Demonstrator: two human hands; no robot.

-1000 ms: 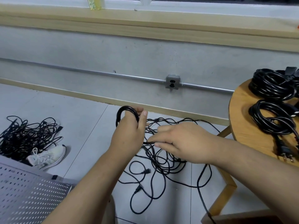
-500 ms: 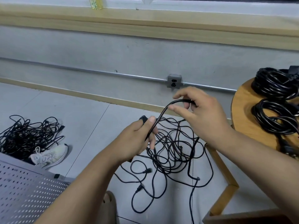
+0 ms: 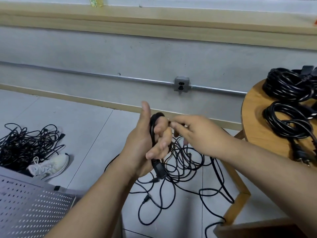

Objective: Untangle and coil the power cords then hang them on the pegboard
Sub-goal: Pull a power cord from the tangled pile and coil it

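Note:
My left hand holds a few loops of a black power cord in its palm, thumb pointing up, with the cord's black plug hanging below the fingers. My right hand pinches the same cord just right of the left fingers. The rest of that cord trails down into a loose tangle of cords on the floor. A grey pegboard lies at the bottom left.
A second tangled heap of black cords lies on the floor at left beside a white sneaker. Coiled cords rest on a round wooden table at right. A wall socket sits on a metal conduit.
My right hand has come down and left from its raised position, laying the cord loop into my left hand. My left hand has turned palm inward with the thumb up.

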